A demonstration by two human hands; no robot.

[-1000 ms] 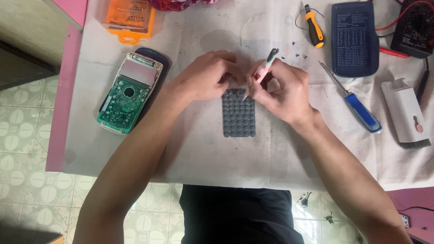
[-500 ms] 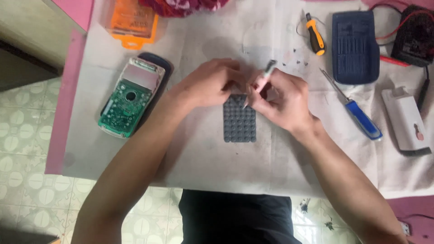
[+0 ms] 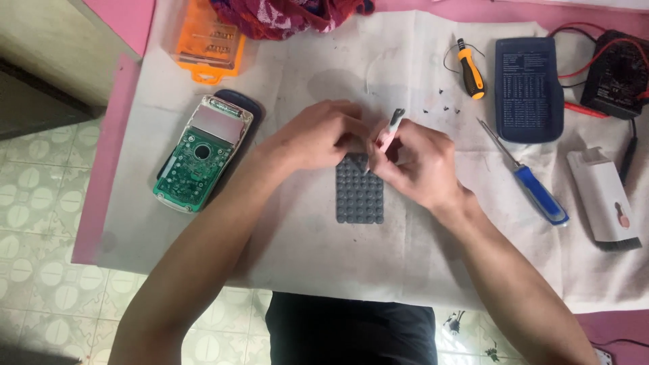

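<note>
At the far left of the white cloth [image 3: 284, 263] lies an opened calculator [image 3: 201, 154] with its green circuit board up, and an orange box [image 3: 209, 42] sits above it. Near the middle, the left hand [image 3: 318, 135] rests on the top edge of a grey rubber keypad [image 3: 359, 192] that lies flat on the cloth; its fingers are curled, and I cannot tell if they pinch anything. Just beside it, touching, the right hand [image 3: 419, 165] is closed around a thin pink tool [image 3: 388, 130], tilted, tip down at the keypad. Further right are small black screws [image 3: 441, 108], an orange screwdriver [image 3: 470, 69], a blue screwdriver [image 3: 531, 182], a dark blue cover [image 3: 529, 89], a white box [image 3: 604, 197] and a black meter [image 3: 618, 64].
</note>
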